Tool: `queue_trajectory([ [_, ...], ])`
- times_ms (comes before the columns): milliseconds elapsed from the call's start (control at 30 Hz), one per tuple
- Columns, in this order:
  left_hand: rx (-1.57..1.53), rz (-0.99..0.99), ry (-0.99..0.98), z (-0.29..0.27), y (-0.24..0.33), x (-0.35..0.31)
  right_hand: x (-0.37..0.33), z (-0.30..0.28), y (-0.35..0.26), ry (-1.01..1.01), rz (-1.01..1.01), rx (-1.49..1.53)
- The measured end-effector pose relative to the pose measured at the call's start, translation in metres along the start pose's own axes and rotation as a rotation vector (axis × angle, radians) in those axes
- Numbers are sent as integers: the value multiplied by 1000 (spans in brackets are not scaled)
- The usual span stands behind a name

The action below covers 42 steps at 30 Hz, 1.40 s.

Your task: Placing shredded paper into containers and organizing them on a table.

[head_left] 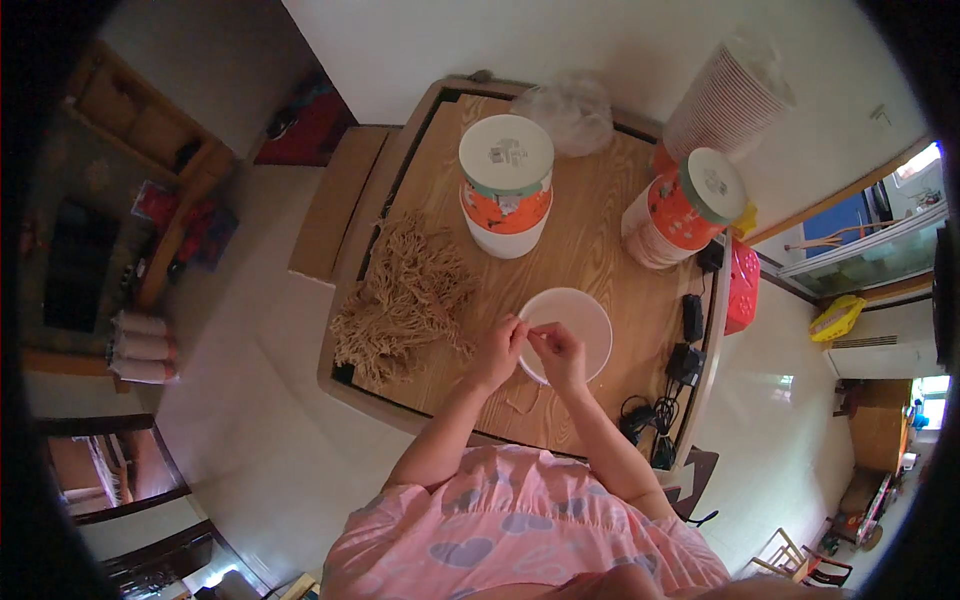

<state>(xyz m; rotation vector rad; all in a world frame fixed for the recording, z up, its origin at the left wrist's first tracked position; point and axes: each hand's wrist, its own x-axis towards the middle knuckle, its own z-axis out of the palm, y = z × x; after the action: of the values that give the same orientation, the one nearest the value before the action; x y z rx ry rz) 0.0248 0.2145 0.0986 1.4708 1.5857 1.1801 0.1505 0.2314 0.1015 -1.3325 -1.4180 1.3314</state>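
My left hand (pixel 500 352) and my right hand (pixel 560 354) meet over the near left rim of a white paper bucket (pixel 597 322). Both are closed, with thumbs and fingertips pinched close together. What they pinch is too small to make out. A thin tan strand of twine (pixel 520 408) shows below them between my forearms; whether it runs up to my fingers I cannot tell. Left of my hands lies a tangled heap of tan twine cords (pixel 405 300) on the wood-patterned table (pixel 585 225).
Orange-and-white buckets (pixel 507 210) stand upside down at the back, with another stack (pixel 690 210) to the right. A tall stack of white buckets (pixel 728 100) rises behind. A clear plastic bag (pixel 570 115) sits by the wall. Black adapters and cables (pixel 662 415) line the right edge.
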Motion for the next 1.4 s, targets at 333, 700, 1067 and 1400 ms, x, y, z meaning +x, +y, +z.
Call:
queue_trajectory([
  [333, 165, 17, 46, -4, -54, 37, 39, 13, 44, 133, 124, 24],
  [700, 55, -161, -163, -7, -47, 42, 39, 12, 50, 108, 161, -11],
  [1067, 90, -103, -127, -4, -45, 35, 37, 14, 63, 94, 141, -44],
  [1400, 89, -110, -144, -12, -41, 29, 34, 18, 53, 78, 132, -202],
])
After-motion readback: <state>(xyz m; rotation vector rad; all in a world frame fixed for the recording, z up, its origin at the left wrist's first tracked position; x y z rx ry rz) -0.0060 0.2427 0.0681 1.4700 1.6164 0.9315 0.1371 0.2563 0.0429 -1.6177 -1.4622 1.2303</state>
